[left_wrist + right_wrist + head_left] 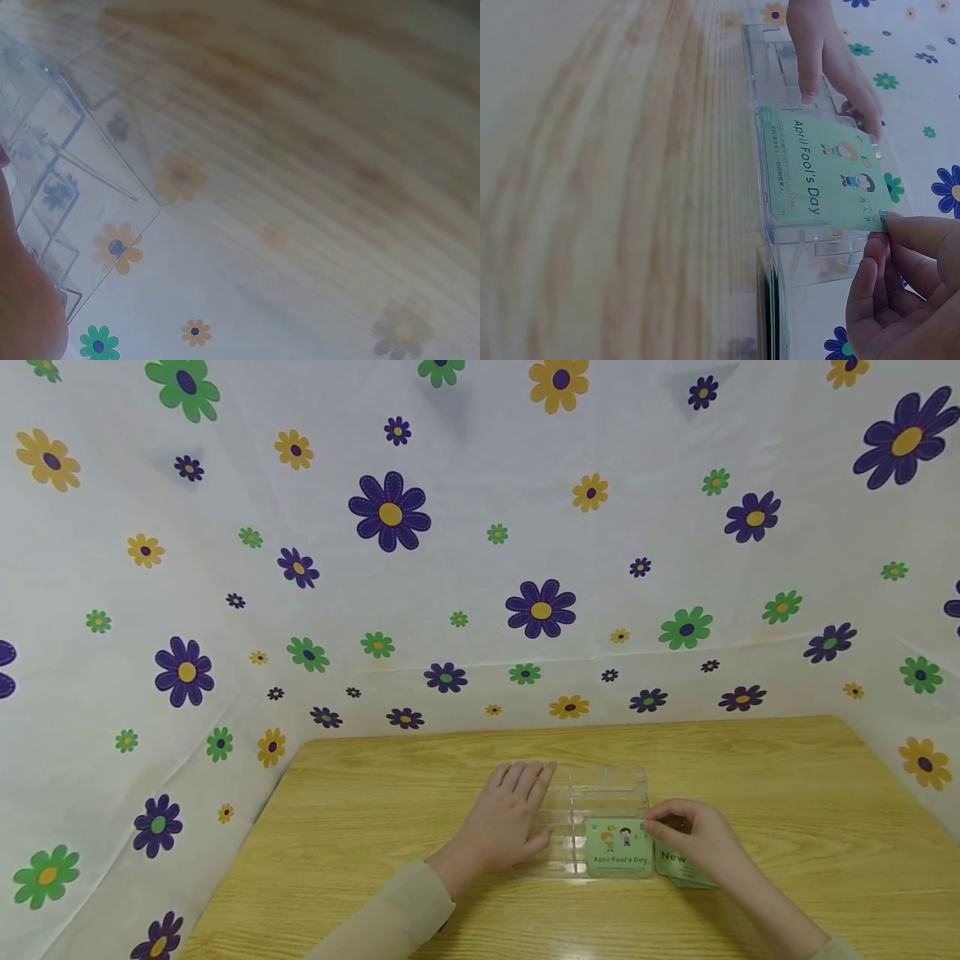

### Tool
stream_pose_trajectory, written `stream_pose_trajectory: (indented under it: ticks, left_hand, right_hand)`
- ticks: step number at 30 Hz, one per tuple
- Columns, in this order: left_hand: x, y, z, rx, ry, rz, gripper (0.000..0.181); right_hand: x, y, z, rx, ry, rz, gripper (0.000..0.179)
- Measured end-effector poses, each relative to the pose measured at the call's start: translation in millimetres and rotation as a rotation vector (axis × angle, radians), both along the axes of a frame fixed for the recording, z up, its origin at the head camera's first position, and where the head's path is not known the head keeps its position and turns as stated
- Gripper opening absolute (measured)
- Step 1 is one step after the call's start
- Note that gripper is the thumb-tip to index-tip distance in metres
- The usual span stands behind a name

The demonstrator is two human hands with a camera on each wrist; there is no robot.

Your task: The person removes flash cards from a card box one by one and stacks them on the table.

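Observation:
A clear plastic rack (pixel 609 793) with rows of ledges lies on the table. My left hand (pixel 504 818) rests over its left side, fingers straight. In the left wrist view a strip of that hand (pixel 30 307) shows beside the see-through rack (pixel 97 165). Between thumb and fingertips, my right hand (pixel 697 839) pinches the upper right corner of a green "April Fool's Day" card (pixel 617 850). This card covers the rack's lower right part; its printed face and two cartoon children show in the right wrist view. Under my right hand lies a stack of green cards (pixel 686 878), the top one reading "New", partly hidden.
The wooden table (pixel 360 827) extends to both sides of the rack. White cloth (pixel 465 577) printed with purple, green and yellow flowers stands upright along the back and both sides.

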State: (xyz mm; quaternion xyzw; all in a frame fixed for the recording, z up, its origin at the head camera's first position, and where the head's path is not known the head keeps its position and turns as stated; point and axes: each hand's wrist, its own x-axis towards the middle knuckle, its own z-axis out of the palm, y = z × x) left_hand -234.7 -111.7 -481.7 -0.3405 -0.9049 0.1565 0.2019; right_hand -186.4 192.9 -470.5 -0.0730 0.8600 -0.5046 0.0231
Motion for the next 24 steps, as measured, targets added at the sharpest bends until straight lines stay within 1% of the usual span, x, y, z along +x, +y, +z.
stream_pose_trajectory:
  ticks: [8,18,24]
  left_hand:
    - [1.1,0.8,2.3,-0.001,-0.018,0.006,0.087]
    - [0.7,1.0,1.9,0.005,-0.021,0.005,0.087]
    - [0.9,0.9,1.4,0.007,-0.020,0.006,0.086]
  right_hand:
    - [0.0,-0.1,1.0,-0.005,0.009,-0.002,0.014]
    - [0.3,0.4,4.5,-0.012,0.034,-0.011,0.014]
    - [-0.7,1.7,5.2,0.001,0.046,-0.027,0.014]
